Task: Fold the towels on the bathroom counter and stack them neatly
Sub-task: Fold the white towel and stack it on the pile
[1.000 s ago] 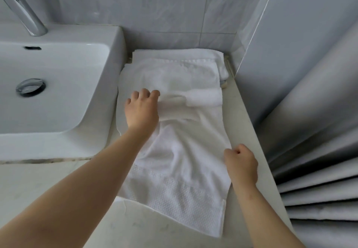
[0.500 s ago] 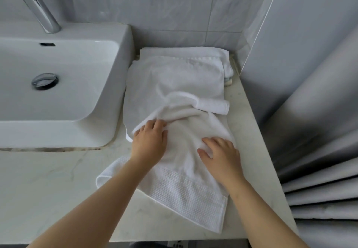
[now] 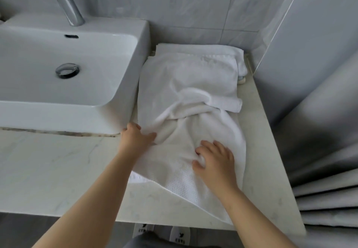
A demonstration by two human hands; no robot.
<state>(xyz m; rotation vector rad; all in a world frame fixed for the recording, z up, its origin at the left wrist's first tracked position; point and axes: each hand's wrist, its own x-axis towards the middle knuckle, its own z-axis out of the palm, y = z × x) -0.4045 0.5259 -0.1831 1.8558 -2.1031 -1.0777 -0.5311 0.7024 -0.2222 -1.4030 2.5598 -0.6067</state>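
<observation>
A white towel [image 3: 186,92] lies rumpled on the marble counter [image 3: 58,170], running from the back wall to the front edge. Its near end has a waffle-textured band [image 3: 186,187]. Another white towel [image 3: 203,49] lies beneath it at the back, only its far edge showing. My left hand [image 3: 135,137] pinches the towel's left edge beside the sink corner. My right hand [image 3: 215,160] presses on the towel's middle, its fingertips bunching the cloth.
A white rectangular sink [image 3: 67,73] with a chrome tap [image 3: 65,1] stands directly left of the towels. A tiled wall [image 3: 193,5] closes the back. A grey pleated curtain [image 3: 319,151] hangs at the right. Bare counter lies in front of the sink.
Both hands came down the towel toward me, the left then sliding out to its left edge by the sink. The towel's middle got bunched and pulled forward. The view shifted right.
</observation>
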